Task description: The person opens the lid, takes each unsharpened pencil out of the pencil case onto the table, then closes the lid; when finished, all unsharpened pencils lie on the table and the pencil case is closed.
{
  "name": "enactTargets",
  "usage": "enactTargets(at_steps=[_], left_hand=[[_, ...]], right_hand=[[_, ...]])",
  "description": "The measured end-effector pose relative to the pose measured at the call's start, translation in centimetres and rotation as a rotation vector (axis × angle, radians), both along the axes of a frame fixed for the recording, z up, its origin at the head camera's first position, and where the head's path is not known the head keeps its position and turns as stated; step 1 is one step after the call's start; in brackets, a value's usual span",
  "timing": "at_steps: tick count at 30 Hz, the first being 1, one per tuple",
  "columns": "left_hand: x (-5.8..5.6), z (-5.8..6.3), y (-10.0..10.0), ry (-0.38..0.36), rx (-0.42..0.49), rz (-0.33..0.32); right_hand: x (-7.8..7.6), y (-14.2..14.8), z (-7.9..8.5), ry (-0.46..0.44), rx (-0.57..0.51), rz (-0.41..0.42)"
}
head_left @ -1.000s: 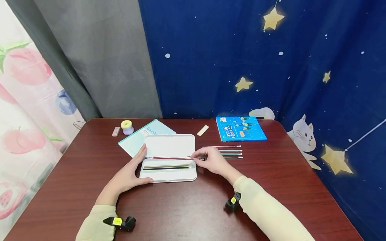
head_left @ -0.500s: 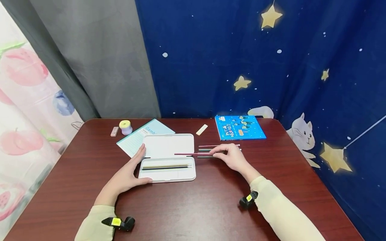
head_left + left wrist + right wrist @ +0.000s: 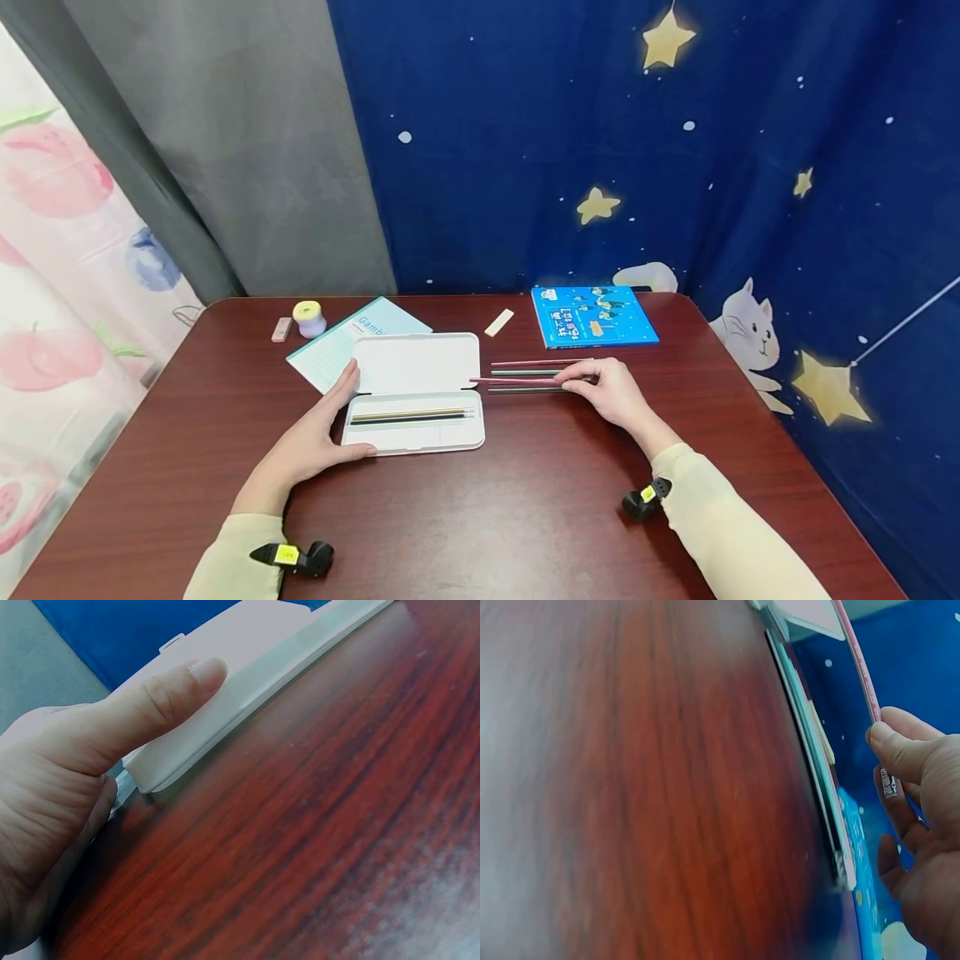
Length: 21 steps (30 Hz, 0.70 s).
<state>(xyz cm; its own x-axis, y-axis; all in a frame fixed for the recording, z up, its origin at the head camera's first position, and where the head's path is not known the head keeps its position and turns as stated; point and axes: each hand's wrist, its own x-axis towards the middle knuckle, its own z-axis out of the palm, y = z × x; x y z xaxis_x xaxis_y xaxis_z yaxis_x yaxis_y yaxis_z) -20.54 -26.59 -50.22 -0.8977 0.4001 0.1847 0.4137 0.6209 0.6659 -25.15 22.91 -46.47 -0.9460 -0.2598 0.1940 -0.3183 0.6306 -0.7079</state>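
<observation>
In the head view, the left hand (image 3: 322, 437) spreads wide against an open white case (image 3: 461, 435); the right hand (image 3: 611, 392) pinches a pink pencil (image 3: 517, 381). The job looks partway: a few pencils (image 3: 408, 419) lie inside, other pencils (image 3: 525, 362) line up on the table (image 3: 480, 533), and the pink one isn't down yet. The left wrist view shows the case's smooth, rounded edge and shiny streaky wood. In the right wrist view, the pink pencil looks long and thin.

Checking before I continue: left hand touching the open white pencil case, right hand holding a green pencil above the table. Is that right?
Not quite: the pencil in the right hand is pink, not green, as the right wrist view shows. The rest stands: the left hand touches the open white pencil case, and the pencil is above the table.
</observation>
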Motion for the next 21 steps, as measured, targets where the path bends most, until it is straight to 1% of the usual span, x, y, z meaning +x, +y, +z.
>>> enactTargets(at_steps=[10, 16, 21], left_hand=[[0.0, 0.1, 0.0, -0.001, -0.005, 0.007], [-0.2, 0.1, 0.1, -0.001, -0.011, 0.005], [0.0, 0.1, 0.1, -0.004, -0.02, 0.012]], right_hand=[[0.5, 2.1, -1.5, -0.001, 0.071, -0.037], [0.5, 2.3, -1.6, -0.002, 0.09, -0.049], [0.5, 2.1, -1.7, 0.012, 0.13, -0.051]])
